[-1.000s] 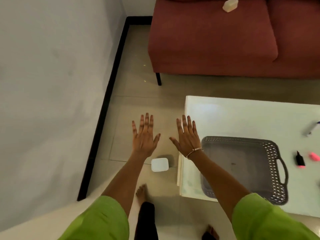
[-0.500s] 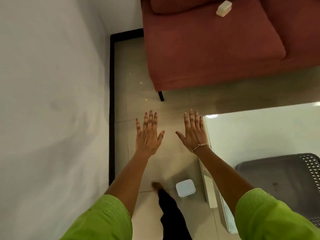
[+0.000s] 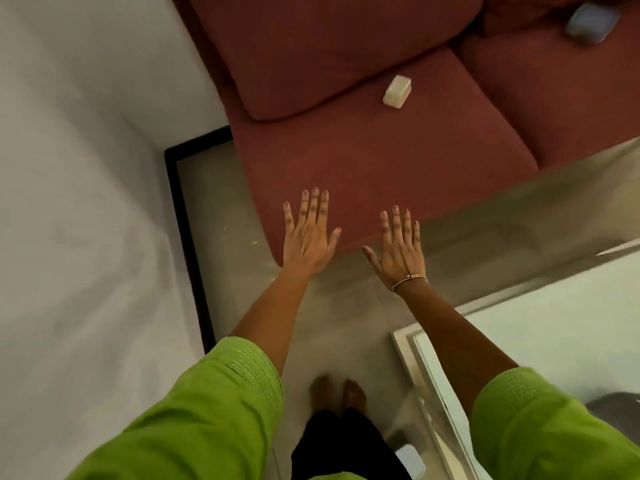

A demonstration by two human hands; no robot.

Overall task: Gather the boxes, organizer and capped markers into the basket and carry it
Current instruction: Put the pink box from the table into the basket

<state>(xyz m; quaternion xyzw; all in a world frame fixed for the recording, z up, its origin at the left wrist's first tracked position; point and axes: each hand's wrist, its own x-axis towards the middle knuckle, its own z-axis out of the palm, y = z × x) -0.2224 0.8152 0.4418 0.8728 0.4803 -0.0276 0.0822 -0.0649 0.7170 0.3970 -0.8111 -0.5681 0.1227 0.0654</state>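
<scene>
My left hand (image 3: 308,237) and my right hand (image 3: 401,247) are stretched out flat with fingers spread, holding nothing, over the front edge of a dark red sofa (image 3: 381,161). A small pale translucent box (image 3: 397,91) lies on the sofa's seat cushion, well beyond my fingertips. A bluish box (image 3: 592,20) rests on the sofa at the top right, blurred. A small white box (image 3: 412,460) sits on the floor by the table's corner, near my feet. Only a dark sliver of the basket (image 3: 613,403) shows at the right edge. No markers are in view.
A white glass-topped table (image 3: 554,334) fills the lower right. A white wall (image 3: 86,202) with a black skirting runs along the left. Tiled floor (image 3: 221,216) lies between the wall, sofa and table. My bare feet (image 3: 337,393) stand on it.
The view has swung toward the sofa and closer to it. The basket and table slid off to the right, the floor box dropped to the bottom edge. Both hands stay spread and empty.
</scene>
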